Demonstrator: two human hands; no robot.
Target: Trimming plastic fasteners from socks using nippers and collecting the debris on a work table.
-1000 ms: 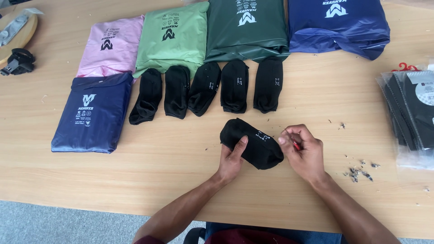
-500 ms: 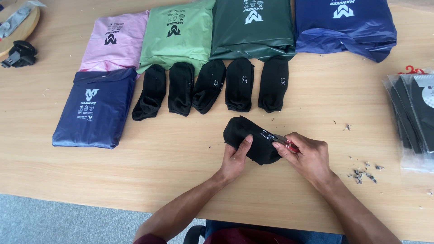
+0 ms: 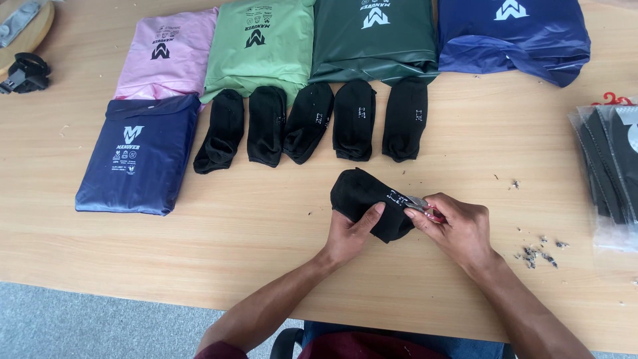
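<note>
A black sock lies on the wooden table in front of me. My left hand presses on its near edge with the thumb laid over the fabric. My right hand is closed around a small red-handled metal cutter, whose tip touches the sock's right end by a small white mark. Beyond, several more black socks lie side by side in a row.
Flat plastic packages line the back: pink, light green, dark green, blue, with a navy one at the left. Clear bags of dark items sit at the right edge. Grey lint scraps lie nearby. A black strap is far left.
Both hands stay on the sock. My right hand has shifted slightly, bringing the cutter's tip up to the sock's right end. The row of socks is unchanged.
</note>
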